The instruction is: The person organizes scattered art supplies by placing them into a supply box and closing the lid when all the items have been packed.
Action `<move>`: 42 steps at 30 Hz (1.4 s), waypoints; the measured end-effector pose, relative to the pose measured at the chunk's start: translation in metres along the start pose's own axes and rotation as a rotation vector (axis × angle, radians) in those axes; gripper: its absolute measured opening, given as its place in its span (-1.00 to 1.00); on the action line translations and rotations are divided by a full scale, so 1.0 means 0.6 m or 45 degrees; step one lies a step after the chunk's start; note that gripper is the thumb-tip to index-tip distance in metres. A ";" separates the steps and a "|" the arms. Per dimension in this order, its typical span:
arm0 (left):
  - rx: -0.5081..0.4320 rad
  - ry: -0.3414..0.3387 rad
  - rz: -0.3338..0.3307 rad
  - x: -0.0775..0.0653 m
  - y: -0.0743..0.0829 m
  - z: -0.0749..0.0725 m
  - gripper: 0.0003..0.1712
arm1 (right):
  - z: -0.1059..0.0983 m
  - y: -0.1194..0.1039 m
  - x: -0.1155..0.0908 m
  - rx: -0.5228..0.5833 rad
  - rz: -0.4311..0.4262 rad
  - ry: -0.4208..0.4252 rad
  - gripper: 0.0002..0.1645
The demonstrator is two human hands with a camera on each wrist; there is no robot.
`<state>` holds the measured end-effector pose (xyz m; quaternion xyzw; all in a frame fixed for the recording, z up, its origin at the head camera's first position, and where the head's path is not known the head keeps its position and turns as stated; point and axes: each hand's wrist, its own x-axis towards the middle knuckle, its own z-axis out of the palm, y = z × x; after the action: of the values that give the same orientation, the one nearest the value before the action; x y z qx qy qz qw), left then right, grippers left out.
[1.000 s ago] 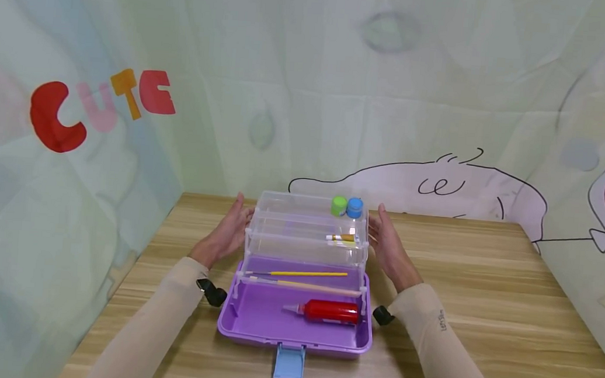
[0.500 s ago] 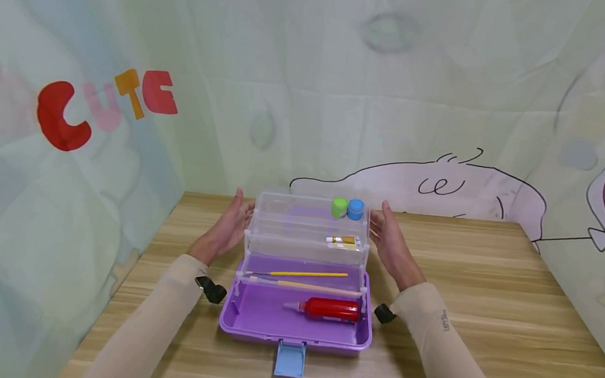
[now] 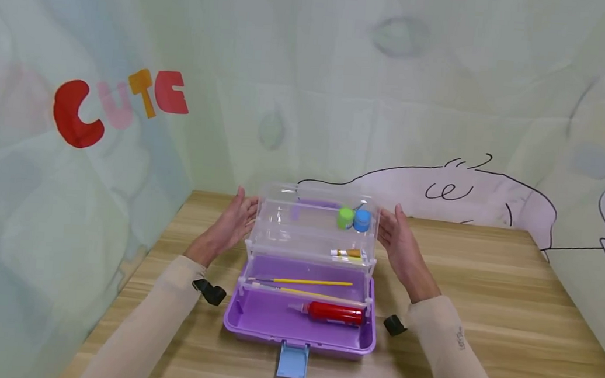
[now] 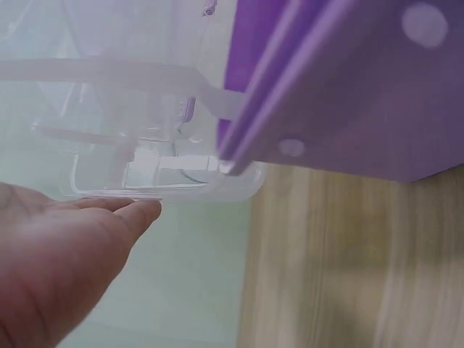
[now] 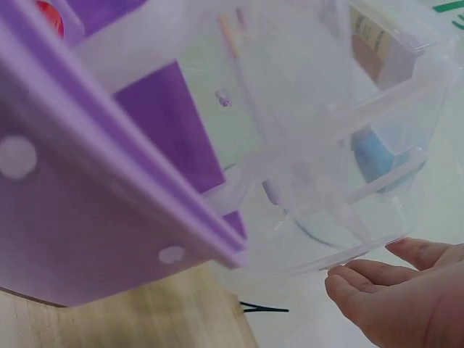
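Observation:
A purple art box (image 3: 292, 332) stands unfolded, with clear tiered trays (image 3: 277, 251) over its base and a clear lid (image 3: 302, 192) raised at the back. My left hand (image 3: 228, 228) is at the lid's left side, fingers straight, fingertips right at the clear wall in the left wrist view. Opposite it, my right hand (image 3: 403, 252) has its straight fingers (image 5: 377, 270) at the lid's right edge. Green (image 3: 345, 218) and blue (image 3: 362, 220) paint jars and a paint tube (image 3: 348, 253) sit in the trays. Paintbrushes (image 3: 313, 282) lie lower; a red bottle (image 3: 336, 314) lies in the base.
A blue latch (image 3: 293, 361) hangs down at the box's front. The box rests on a wooden table (image 3: 483, 319). A printed cloth (image 3: 330, 97) rises behind the table's far edge and along both sides.
The clear lid has swung upward and toward me, and the upper trays have come slightly nearer. Both hands move with it. The head view has shifted slightly left.

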<state>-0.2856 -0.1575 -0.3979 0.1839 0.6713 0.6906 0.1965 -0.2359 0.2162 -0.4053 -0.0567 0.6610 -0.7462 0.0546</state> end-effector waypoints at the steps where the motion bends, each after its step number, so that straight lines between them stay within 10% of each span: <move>1: 0.011 0.002 0.009 -0.003 0.002 0.002 0.10 | 0.000 -0.002 -0.003 -0.005 -0.007 -0.001 0.02; 42: 0.164 -0.044 0.298 -0.115 0.040 0.046 -0.12 | 0.037 -0.052 -0.124 -0.182 -0.231 -0.040 -0.23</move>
<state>-0.2128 -0.1702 -0.3725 0.2853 0.6847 0.6609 0.1140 -0.1593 0.2095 -0.3728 -0.1315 0.7038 -0.6981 -0.0070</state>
